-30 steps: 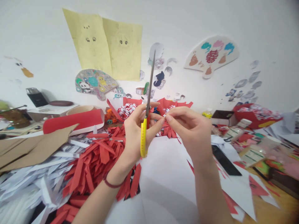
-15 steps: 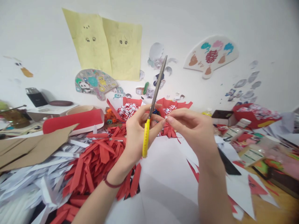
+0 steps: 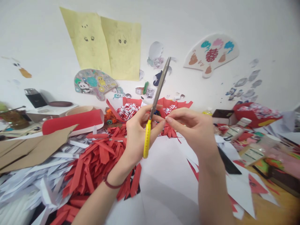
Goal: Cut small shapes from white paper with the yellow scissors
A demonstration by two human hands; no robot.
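In my left hand (image 3: 140,131) is a pair of scissors (image 3: 147,137) with yellow handles, its long blades pointing up and a little to the right. The left thumb and forefinger meet the fingertips of my right hand (image 3: 191,126). That hand is closed in a pinch, and a tiny pale bit shows between the fingertips, too small to name. Below both hands lies a large white sheet of paper (image 3: 166,168). Left of it is a heap of folded red paper strips (image 3: 100,159), with white paper strips (image 3: 47,178) beyond.
Behind my hands are red-and-white paper flowers (image 3: 128,111) in red wrapping. A red paper roll (image 3: 72,122) and brown cardboard (image 3: 35,145) lie at left. At right are bottles (image 3: 236,129), paper scraps (image 3: 241,190) and another red-wrapped bundle (image 3: 256,114). A wall with drawings stands behind.
The scissors tilt slightly more to the right. Both hands stay pinched together in nearly the same place; the view has shifted a little.
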